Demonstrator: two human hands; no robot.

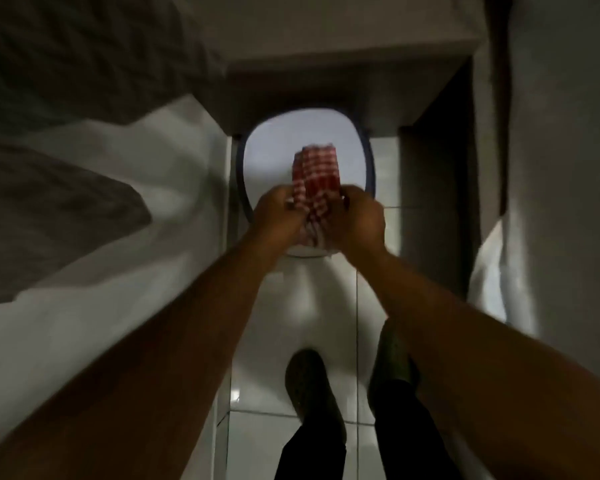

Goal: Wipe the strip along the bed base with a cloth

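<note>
So it's one cloth (315, 174), red and white checked, and I've got both hands on it. My left hand (280, 213) is closed around its left side and my right hand (358, 216) is closed around the right, with the fabric bunched up between them and the top part standing up past my fingers. It looks soft and crumpled at the bottom where I'm squeezing it.

Right under the cloth is one round basin (267, 150), pale inside with a dark blue rim, looks like plastic, sitting on the floor (257, 438). The floor is glossy white tile with thin grout lines, pretty reflective.

The bed (94, 209) runs along my left with a rumpled white sheet and one grey blanket (56, 209) thrown over it. The bed base side (222, 341) is a smooth white panel dropping to the tiles.

My two shoes (312, 389) are down at the bottom, dark trousers above. The room's dim, narrow gap, pale curtain-ish fabric (551, 168) on my right.
</note>
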